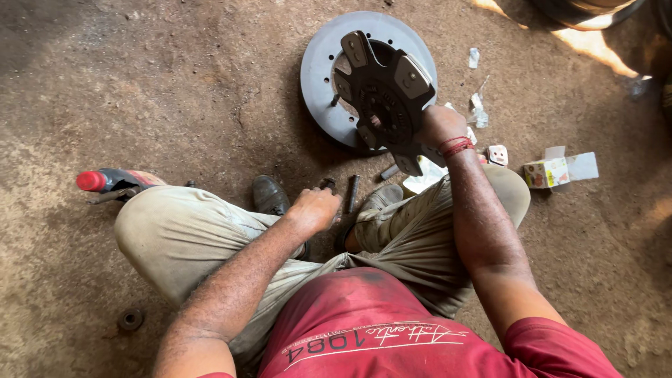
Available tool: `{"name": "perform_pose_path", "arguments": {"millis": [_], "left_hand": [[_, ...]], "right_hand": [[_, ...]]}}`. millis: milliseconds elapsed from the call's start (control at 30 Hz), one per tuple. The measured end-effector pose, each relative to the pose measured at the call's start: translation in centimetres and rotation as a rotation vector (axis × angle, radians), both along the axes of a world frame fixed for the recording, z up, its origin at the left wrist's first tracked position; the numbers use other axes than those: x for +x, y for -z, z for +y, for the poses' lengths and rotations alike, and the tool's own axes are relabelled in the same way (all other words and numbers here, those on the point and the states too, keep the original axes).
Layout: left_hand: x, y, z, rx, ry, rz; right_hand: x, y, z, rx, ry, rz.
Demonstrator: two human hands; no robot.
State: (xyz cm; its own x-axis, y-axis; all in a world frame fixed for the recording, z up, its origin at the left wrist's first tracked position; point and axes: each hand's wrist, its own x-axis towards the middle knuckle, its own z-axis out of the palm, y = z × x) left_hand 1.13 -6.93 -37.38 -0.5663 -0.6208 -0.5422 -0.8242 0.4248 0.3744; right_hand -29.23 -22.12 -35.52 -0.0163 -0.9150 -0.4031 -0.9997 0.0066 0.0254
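Right hand (439, 126) closed on edge of dark clutch disc (383, 98), disc raised on edge, tilted, above grey round metal plate (323, 63) flat on dirt floor (175, 84). Red thread around right wrist. Left hand (315, 208) lowered between knees, fingers curled downward near short dark bolts (353, 192) on ground; grasp of anything not discernible. Red-capped bottle (105, 180) beside left knee. Small cardboard box (547, 171) and torn wrappers (477, 105) to right of plate.
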Motion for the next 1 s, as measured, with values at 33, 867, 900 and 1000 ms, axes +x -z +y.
{"name": "perform_pose_path", "arguments": {"millis": [33,867,900,1000], "left_hand": [[0.1,0.2,-0.1,-0.002,0.0,-0.007],[-0.5,0.4,-0.1,0.123,0.019,-0.072],[-0.5,0.5,-0.1,0.126,0.01,-0.067],[-0.2,1.1,0.0,0.067,0.027,-0.067]], "right_hand": [[0.0,0.0,-0.2,-0.005,-0.012,-0.008],[3.3,-1.9,-4.4,0.072,-0.29,0.168],[4.3,-2.5,-5.3,0.074,-0.302,0.164],[7.7,-4.1,-8.1,0.1,-0.313,0.166]]}}
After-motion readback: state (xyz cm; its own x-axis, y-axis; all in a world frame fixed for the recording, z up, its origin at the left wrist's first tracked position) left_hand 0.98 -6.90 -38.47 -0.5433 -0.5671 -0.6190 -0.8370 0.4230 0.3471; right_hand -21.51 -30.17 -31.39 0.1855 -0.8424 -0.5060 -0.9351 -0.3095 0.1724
